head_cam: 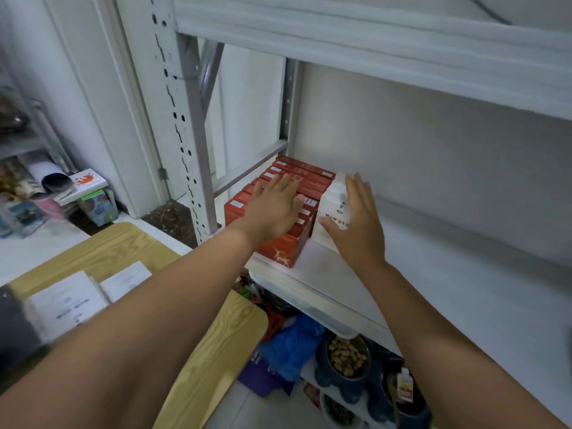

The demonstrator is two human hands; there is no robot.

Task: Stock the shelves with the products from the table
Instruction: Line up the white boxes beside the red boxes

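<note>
Under the left hand (275,209): a row of red boxes (281,250) on the shelf board (448,274); the boxes stand on edge, packed face to face; the row runs from the shelf's front lip back toward the rear wall; each narrow top strip lies crosswise to that row; the frontmost face, with a pale deer motif, points toward the person.

Left hand palm down, fingers straight and together, aimed back and to the right, lying flat on the box tops; nothing clasped.

Just right of it, the right hand (359,224): fingers straight, pointing up and back, palm against the right side of a white box (332,205), thumb laid across its front; pressing, not curled round it.

White box upright, long axis vertical, printed front toward the person; just beside the red row; whether the two touch cannot be told.

Beneath the left forearm: wood-grain table (223,329); white flat packs (66,300) lying on it, left of the arm.

Below the right forearm, under the shelf: blue bag (294,342); bowl of brown pellets (346,357).
</note>
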